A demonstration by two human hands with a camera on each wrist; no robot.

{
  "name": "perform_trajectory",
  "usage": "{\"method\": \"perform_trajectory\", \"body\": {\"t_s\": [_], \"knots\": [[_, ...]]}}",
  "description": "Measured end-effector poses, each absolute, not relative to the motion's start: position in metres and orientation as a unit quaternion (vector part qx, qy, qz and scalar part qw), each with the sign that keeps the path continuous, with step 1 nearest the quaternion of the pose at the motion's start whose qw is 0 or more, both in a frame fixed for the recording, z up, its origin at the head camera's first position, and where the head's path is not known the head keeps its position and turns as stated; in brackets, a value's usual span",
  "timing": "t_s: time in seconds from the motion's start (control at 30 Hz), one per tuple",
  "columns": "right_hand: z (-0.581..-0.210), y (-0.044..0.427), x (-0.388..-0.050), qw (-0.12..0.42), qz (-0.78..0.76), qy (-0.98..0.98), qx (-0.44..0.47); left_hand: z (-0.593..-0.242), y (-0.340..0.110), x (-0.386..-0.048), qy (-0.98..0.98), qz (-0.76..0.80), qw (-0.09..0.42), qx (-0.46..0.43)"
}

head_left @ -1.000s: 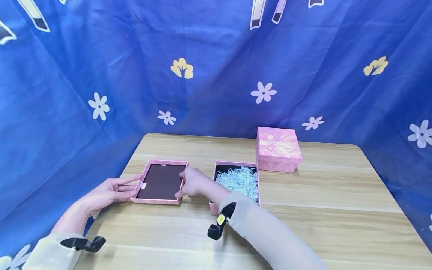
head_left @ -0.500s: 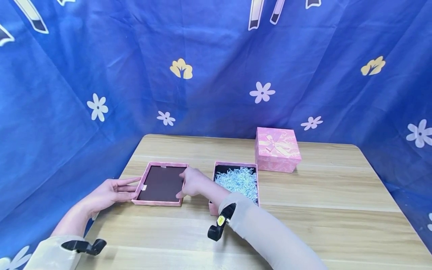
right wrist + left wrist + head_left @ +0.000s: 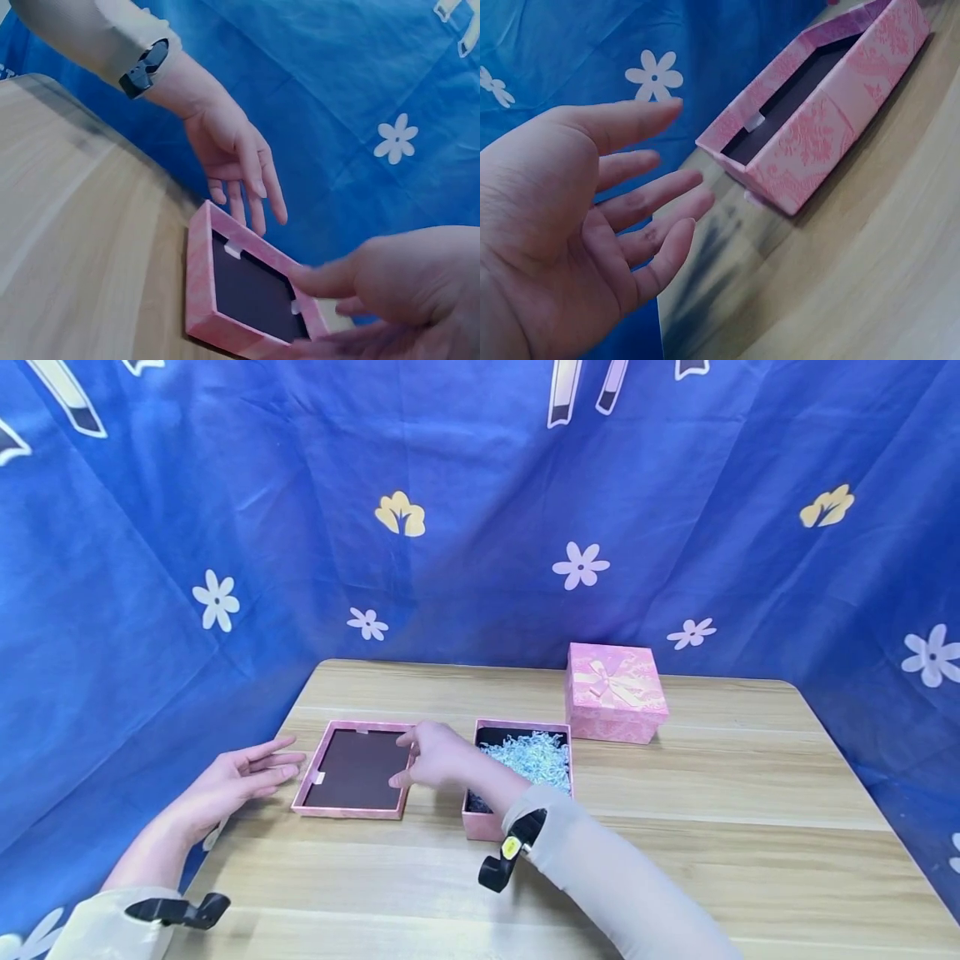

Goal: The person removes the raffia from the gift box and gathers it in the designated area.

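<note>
A pink patterned box lid (image 3: 356,772) lies upturned on the left of the table, its dark inside facing up with small white tabs. My left hand (image 3: 236,781) hovers just left of the lid, apart from it, fingers loosely extended; in the left wrist view the same hand (image 3: 600,217) holds nothing. My right hand (image 3: 438,756) is at the lid's right edge, thumb and fingers spread over it; whether it touches the rim I cannot tell. Under my right forearm stands an open pink box (image 3: 480,828) filled with light blue shredded paper (image 3: 536,760).
A closed pink gift box (image 3: 618,693) with a bow stands at the back of the wooden table (image 3: 712,827). A blue curtain (image 3: 480,527) printed with flowers hangs behind and along both sides.
My left hand has come off the lid and drawn back to the left. The right hand has loosened from the lid's right rim and risen slightly. The lid lies almost where it was.
</note>
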State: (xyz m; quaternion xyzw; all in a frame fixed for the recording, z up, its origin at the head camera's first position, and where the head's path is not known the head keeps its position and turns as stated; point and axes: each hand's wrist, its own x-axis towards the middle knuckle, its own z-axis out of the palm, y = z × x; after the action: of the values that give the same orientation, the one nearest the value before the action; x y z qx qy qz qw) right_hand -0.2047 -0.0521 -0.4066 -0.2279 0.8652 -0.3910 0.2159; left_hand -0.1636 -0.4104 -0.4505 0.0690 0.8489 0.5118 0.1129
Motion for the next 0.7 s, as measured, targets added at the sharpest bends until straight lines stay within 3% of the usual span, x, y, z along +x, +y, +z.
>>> {"method": "perform_trajectory", "body": {"t_s": [0.2,0.47,0.7], "knots": [[-0.404,-0.036,-0.209,0.203,-0.435,0.830,-0.285,-0.442,-0.398,-0.165,0.849,0.512,0.097,0.084],[-0.395,-0.019,-0.203,0.207,-0.488,0.799,-0.285,-0.429,-0.380,-0.167,0.836,0.524,0.063,0.150],[-0.383,-0.001,-0.201,0.201,-0.502,0.787,-0.297,-0.410,-0.357,-0.167,0.802,0.555,0.084,0.204]]}}
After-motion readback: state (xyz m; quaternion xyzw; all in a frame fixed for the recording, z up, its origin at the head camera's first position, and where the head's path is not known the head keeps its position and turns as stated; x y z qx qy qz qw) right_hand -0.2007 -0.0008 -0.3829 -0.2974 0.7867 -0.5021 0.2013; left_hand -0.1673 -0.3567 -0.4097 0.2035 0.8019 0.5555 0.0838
